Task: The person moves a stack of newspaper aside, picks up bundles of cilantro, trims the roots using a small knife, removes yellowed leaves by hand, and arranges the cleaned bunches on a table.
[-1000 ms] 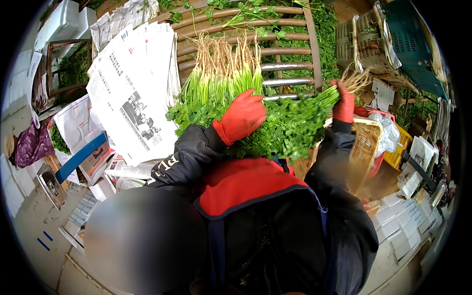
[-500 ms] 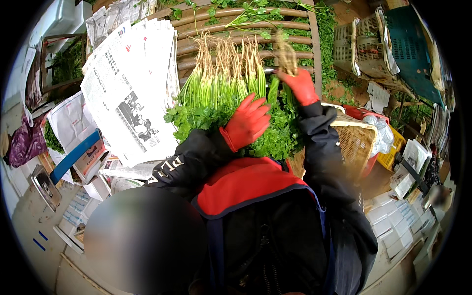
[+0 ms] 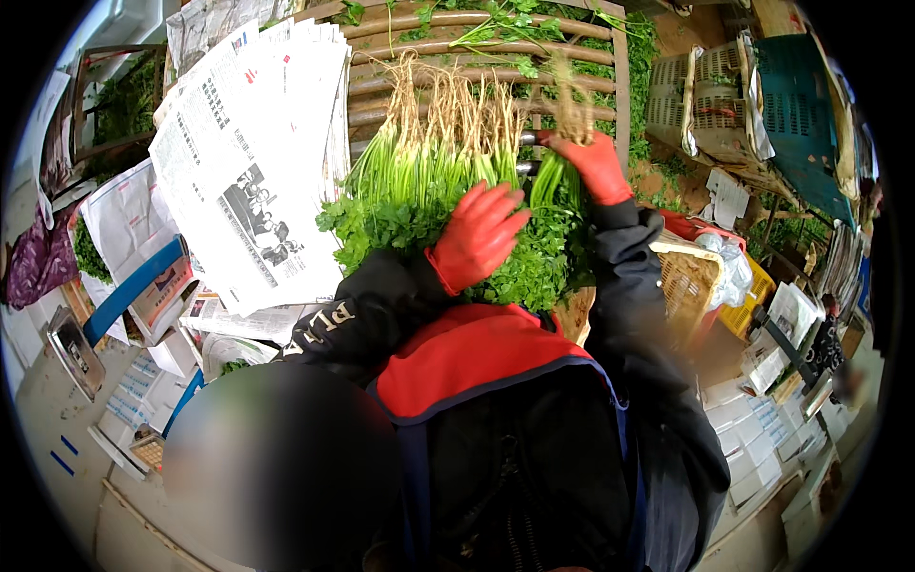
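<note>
Slatted rack [image 3: 621, 95] bears 1 row of rooted greens [image 3: 419, 176]; left grip [image 3: 479, 234] released, right grip [image 3: 593, 170] clasping 1 bunch [image 3: 550, 181].

bright light | newspaper sheets [image 3: 262, 143] glaring near-white | rightmost roots [image 3: 574, 110] blurred | fisheye-bent edges, black corners

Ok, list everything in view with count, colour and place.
Leafy bunches: several, green with tan roots, centre
Slatted rack: one, brown, under the bunches
Newspapers: stack, mostly white, left of the bunches
Bundle: one, purple, far left
Crates: several, tan, yellow and teal, right side
Plastic bag: one, whitish, by the crates
Sleeves: two, black, lower centre
Left hand: one, red-gloved, at the leaves
Right hand: one, red-gloved, on the held bunch near its roots
</note>
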The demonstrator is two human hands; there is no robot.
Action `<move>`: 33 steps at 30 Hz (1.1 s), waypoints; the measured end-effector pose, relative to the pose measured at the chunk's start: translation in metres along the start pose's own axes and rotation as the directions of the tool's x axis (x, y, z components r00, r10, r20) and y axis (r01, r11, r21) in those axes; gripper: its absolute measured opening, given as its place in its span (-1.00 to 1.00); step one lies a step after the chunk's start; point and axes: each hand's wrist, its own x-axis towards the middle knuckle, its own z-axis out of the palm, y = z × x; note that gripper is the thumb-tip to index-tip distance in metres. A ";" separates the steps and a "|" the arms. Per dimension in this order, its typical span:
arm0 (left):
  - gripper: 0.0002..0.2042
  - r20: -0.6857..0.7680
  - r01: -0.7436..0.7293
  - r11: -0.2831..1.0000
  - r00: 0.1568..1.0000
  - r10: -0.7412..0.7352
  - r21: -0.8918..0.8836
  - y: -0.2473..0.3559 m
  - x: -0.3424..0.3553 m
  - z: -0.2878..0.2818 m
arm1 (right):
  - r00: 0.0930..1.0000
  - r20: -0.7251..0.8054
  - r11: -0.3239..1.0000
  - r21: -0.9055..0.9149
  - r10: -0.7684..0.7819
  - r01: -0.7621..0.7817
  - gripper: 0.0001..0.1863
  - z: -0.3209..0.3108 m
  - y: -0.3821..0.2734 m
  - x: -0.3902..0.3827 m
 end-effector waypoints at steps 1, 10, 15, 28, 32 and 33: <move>-0.67 0.002 -0.001 0.999 1.000 0.001 0.040 -0.002 -0.001 -0.001 | 0.999 0.023 0.976 0.218 -0.022 0.017 -0.74 -0.003 -0.004 -0.006; -0.68 0.042 -0.080 0.986 0.996 0.075 0.146 -0.009 -0.002 0.009 | 0.941 0.302 0.900 -0.436 0.155 -0.009 -0.47 0.010 -0.027 0.023; -0.69 0.069 -0.046 0.990 0.997 0.037 0.133 -0.007 0.003 0.008 | 0.963 0.265 0.701 -0.696 0.050 0.155 -0.46 0.041 -0.044 0.031; -0.61 -0.084 0.360 0.928 0.932 -0.352 0.099 -0.012 0.027 -0.015 | 0.987 0.041 0.974 -0.174 0.154 -0.145 -0.56 0.000 0.023 0.010; -0.66 -0.006 0.308 0.912 0.948 -0.319 0.272 -0.011 0.038 -0.004 | 0.997 0.019 0.965 -0.253 0.079 -0.072 -0.44 0.016 -0.007 0.005; -0.67 -0.023 0.294 0.917 0.954 -0.299 0.271 -0.011 0.037 0.000 | 0.999 -0.017 0.954 -0.296 0.037 -0.040 -0.41 0.021 -0.012 0.004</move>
